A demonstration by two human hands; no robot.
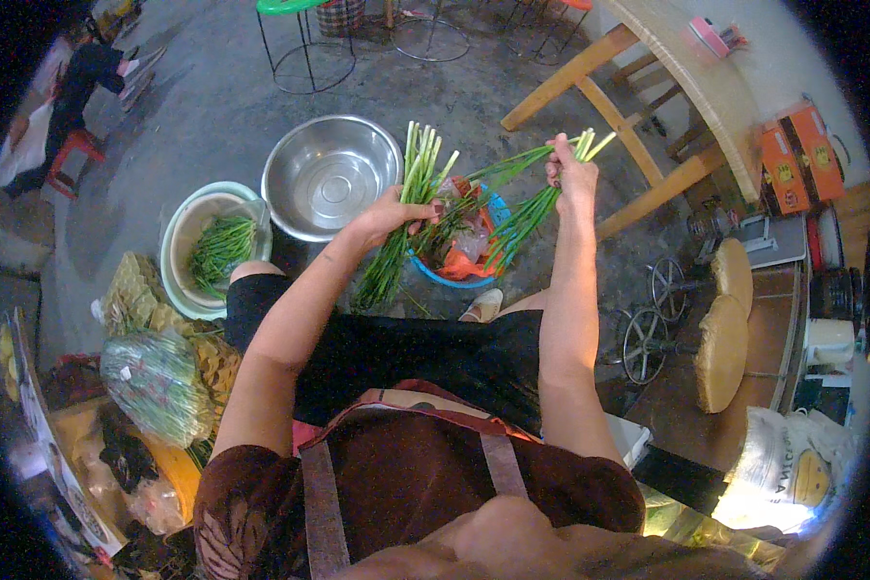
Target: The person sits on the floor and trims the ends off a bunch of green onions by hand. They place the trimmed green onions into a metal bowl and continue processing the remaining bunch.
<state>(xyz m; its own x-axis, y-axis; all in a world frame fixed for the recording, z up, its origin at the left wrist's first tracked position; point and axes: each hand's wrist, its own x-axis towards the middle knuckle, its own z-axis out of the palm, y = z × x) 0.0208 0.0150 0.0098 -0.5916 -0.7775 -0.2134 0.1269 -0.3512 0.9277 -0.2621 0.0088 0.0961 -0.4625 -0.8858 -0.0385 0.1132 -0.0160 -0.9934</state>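
Observation:
My left hand (399,216) grips a thick bunch of long green stalks (420,168), pale ends up and leafy tips hanging down. My right hand (573,172) holds a smaller bunch of green stalks (525,225) by its pale ends, tips slanting down to the left. Between and below the hands stands a blue basin (504,206) with orange and clear plastic bags and plant scraps. An empty stainless steel basin (331,177) sits beyond my left forearm. Further left, nested basins (176,239) hold more green stalks (221,250).
A plastic-wrapped bundle of greens (156,384) lies at the left near crumpled tan packing. Wooden table legs (573,76) and round stools (725,348) stand at the right. A green stool (290,7) is at the top. Another person (80,80) sits at the upper left.

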